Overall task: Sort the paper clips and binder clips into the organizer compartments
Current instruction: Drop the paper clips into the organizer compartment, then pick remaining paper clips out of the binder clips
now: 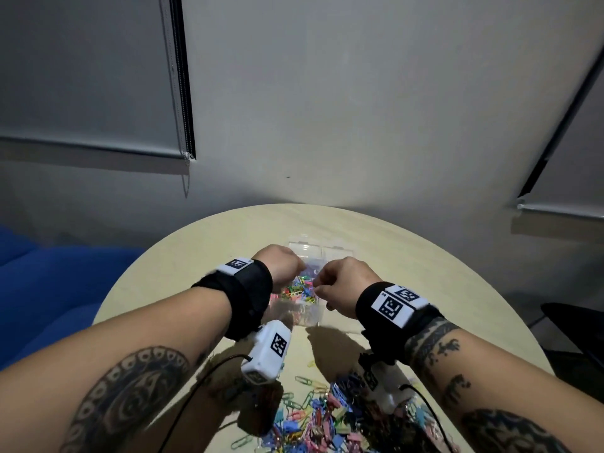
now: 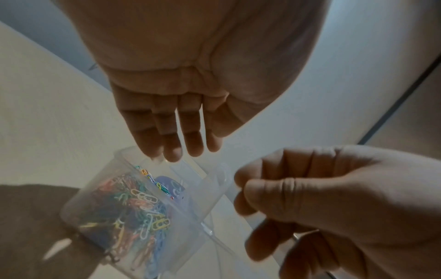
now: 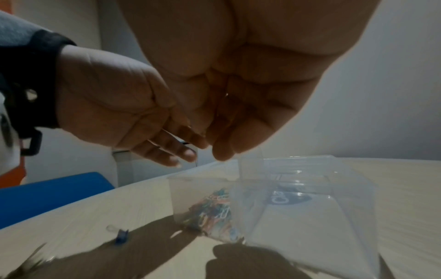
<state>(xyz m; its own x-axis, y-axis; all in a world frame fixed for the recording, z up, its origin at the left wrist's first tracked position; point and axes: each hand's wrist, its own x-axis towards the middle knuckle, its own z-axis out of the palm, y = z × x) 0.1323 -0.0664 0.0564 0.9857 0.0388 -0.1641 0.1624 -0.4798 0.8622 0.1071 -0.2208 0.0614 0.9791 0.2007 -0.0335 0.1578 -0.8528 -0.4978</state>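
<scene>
Here the left hand (image 2: 171,120) hangs slack over the organizer (image 3: 310,188) — the right hand's (image 2: 322,198) curled fingers may pinch something, unclear.

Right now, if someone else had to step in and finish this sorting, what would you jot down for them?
Left hand: fingers straight, holding nothing, above the clear organizer.
Right hand: fingers curled just beside it; whether it holds a clip cannot be told.
Done: one compartment already holds a heap of coloured paper clips; the compartment next to it looks empty.
Left: a big mixed pile of clips still lies on the table near the person, and one blue binder clip sits apart from it. No binder clips look sorted yet.
</scene>
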